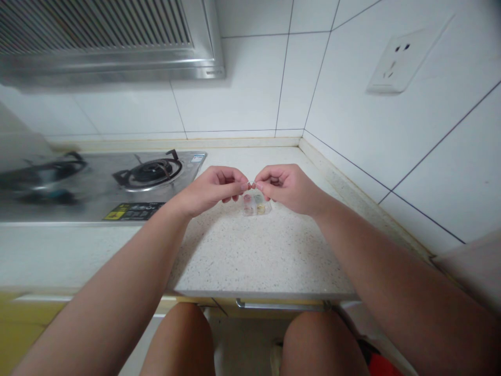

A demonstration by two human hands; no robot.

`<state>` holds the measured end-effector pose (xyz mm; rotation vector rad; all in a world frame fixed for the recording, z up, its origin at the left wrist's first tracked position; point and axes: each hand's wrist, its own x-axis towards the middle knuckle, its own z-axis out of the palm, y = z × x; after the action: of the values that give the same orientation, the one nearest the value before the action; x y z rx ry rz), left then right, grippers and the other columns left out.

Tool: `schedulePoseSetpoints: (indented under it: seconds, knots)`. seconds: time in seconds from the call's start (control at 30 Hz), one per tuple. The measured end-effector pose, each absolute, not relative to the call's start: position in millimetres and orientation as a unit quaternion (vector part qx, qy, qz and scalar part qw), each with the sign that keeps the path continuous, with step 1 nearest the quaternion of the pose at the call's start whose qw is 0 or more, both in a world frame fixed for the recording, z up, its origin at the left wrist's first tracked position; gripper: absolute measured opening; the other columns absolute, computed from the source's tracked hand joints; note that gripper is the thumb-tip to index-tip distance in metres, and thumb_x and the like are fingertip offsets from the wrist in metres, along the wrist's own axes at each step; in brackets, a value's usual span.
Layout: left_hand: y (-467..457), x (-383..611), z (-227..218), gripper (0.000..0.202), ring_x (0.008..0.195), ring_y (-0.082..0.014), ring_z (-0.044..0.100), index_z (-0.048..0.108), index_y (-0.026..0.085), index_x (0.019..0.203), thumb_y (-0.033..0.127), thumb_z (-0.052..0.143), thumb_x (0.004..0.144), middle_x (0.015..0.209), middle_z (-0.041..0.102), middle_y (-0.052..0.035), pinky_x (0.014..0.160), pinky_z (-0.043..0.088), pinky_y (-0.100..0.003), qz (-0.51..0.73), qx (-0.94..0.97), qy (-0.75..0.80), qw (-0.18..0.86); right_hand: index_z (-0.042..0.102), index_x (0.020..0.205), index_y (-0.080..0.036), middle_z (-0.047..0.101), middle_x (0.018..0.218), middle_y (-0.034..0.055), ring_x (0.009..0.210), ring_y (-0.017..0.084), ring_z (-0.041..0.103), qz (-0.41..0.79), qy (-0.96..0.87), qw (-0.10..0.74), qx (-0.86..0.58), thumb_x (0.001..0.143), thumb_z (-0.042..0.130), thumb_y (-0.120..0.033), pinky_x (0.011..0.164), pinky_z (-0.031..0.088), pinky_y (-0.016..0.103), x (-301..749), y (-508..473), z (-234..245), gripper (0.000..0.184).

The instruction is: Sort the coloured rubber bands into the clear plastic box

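My left hand (213,189) and my right hand (287,188) meet fingertip to fingertip above the speckled countertop (250,256). Both are closed in a pinch around something tiny and thin that I cannot make out. Just below and behind the fingertips, a small clear plastic box (256,203) rests on the counter, holding little coloured pieces in compartments. My fingers partly hide its top edge.
A steel gas hob (97,188) with two burners sits to the left, a range hood (109,42) above it. White tiled walls form a corner at the back right, with a wall socket (399,60). A drawer handle (282,304) runs under the counter's front edge.
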<state>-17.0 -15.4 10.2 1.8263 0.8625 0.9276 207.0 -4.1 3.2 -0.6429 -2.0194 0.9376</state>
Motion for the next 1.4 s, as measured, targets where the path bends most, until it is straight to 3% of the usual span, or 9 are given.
schedulePoseSetpoints:
  seconds: [0.8,1.4]
  knots:
    - [-15.1,-17.3,10.1,0.024,0.056,-0.0071,0.050,0.070,0.014,0.082,0.037,0.074,0.085,0.066,0.061,0.0009,0.050,0.037,-0.020,0.376,0.739,0.344,0.440,0.066,0.083,-0.014,0.059,0.061,-0.0031,0.052,0.006,0.050,0.377,-0.798,0.402,-0.244,0.093,0.061,-0.025,0.048,0.036,0.021,206.0,-5.7,6.6,0.015]
    - [-15.8,-16.5,11.1,0.027,0.056,-0.0079,0.051,0.069,0.014,0.081,0.040,0.075,0.083,0.068,0.063,-0.0006,0.051,0.038,-0.020,0.372,0.745,0.350,0.428,0.067,0.085,-0.015,0.060,0.062,-0.0025,0.053,0.007,0.050,0.379,-0.792,0.406,-0.252,0.086,0.072,-0.028,0.048,0.036,0.021,206.9,-3.4,2.6,0.014]
